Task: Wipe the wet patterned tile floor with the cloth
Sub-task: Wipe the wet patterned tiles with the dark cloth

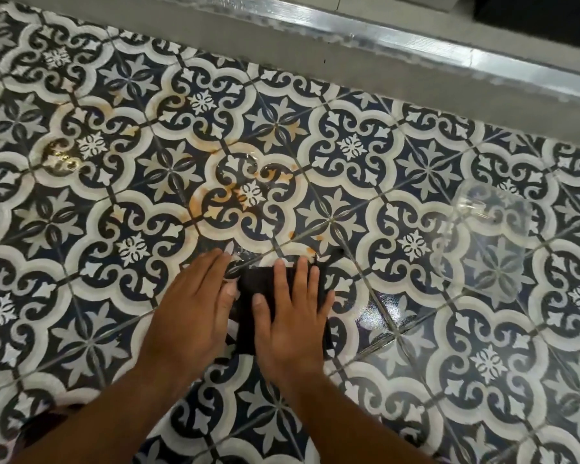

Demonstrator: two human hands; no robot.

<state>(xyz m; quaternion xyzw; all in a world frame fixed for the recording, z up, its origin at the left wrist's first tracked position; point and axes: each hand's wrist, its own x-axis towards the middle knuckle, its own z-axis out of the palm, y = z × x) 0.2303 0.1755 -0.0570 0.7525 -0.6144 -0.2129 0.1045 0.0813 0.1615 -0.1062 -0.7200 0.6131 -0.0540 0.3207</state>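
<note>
You had both hands flat, fingers spread: your right hand (pixel 290 316) pinned the folded black cloth (pixel 248 289) low-centre on the blue-and-white patterned tile floor (pixel 416 346), your left hand (pixel 190 303) steadying beside, ready for the orange-stained wet patch (pixel 248 192) above.

Patterned tile floor (pixel 426 169) fills view – navy and dark scrollwork inside cream quatrefoil bands, thin dark grout lines running diagonally. Orange-brown stains (pixel 235 192) near centre. Wet glossy sheen (pixel 387 313) at lower right. Grey ledge (pixel 315 58) crosses top edge, topped by shiny metal track (pixel 399 38) – dark opening (pixel 543 11) at top right corner.
</note>
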